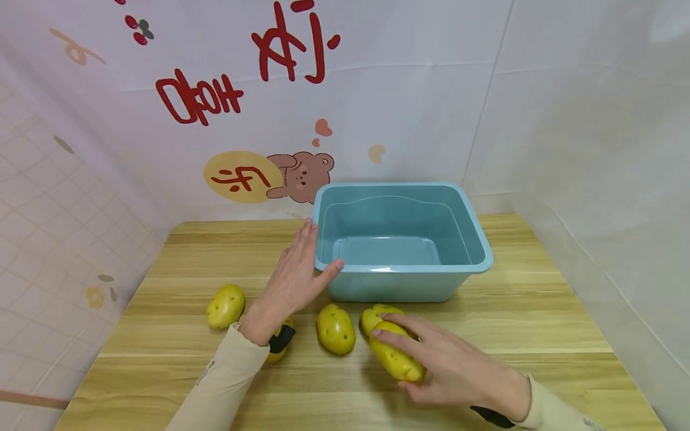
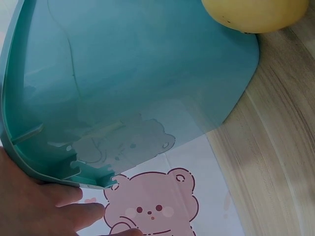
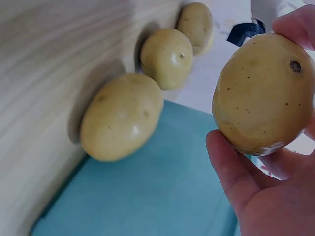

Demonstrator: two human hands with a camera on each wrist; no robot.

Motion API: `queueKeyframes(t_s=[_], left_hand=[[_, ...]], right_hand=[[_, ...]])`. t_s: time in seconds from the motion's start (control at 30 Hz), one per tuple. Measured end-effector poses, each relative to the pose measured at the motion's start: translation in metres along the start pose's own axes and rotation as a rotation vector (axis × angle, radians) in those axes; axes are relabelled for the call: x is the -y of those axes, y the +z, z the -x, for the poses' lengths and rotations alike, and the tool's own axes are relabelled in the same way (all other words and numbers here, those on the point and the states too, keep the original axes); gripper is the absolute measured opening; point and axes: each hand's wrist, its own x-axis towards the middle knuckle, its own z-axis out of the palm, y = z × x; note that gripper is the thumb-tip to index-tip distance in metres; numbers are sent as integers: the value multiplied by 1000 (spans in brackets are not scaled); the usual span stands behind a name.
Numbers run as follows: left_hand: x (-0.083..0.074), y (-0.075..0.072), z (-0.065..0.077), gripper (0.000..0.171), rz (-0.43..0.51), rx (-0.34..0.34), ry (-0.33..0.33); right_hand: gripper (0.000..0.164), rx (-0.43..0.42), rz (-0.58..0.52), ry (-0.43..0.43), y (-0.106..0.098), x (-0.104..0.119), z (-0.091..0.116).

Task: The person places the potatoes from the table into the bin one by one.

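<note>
A yellow potato [image 1: 398, 354] is gripped between the thumb and fingers of my right hand [image 1: 455, 365]; the right wrist view shows it lifted off the wood. Just behind it on the table lies another potato [image 1: 373, 317], partly covered by the held one. My left hand [image 1: 293, 269], fingers extended, rests at the left rim of a light blue plastic bin [image 1: 399, 286]. Between the hands sits a third potato [image 1: 335, 329]. Under my left wrist, one more potato [image 1: 276, 357] is mostly hidden by the wrist and its black strap.
A further potato [image 1: 226, 306] lies left of my left forearm. The bin stands at the back of the wooden table [image 1: 528, 311], its inside floor bare. A white printed cloth [image 1: 409, 96] hangs right behind it, and pale walls flank both sides.
</note>
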Motion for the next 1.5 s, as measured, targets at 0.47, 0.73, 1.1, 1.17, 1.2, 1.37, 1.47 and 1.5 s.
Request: queueKeyframes(t_s=[0.47,0.73,1.1,1.17,1.2,1.37,1.47,1.5], left_hand=[[0,0,0,100,-27,-5,9],[0,0,0,98,-35,-5,15],[0,0,0,98,-33,-1,12],[0,0,0,98,-30,-2,10],[0,0,0,98,-30,-3,10],[1,0,0,98,-27,-3,6],[1,0,0,98,-26,-3,8],[1,0,0,98,-26,-2,8]], right_hand=[[70,-73,33,18,-42,-6,-4],[66,-99,30,37,-62,-11,-10],[65,-125,-5,57,-72,-18,-15],[65,-135,-12,60,-73,-19,-16],[65,-145,-12,55,-74,-19,-17],[61,-224,5,2,-76,-23,-23],[61,-241,6,11,-79,-25,-25],[62,-242,5,20,-81,-26,-26]])
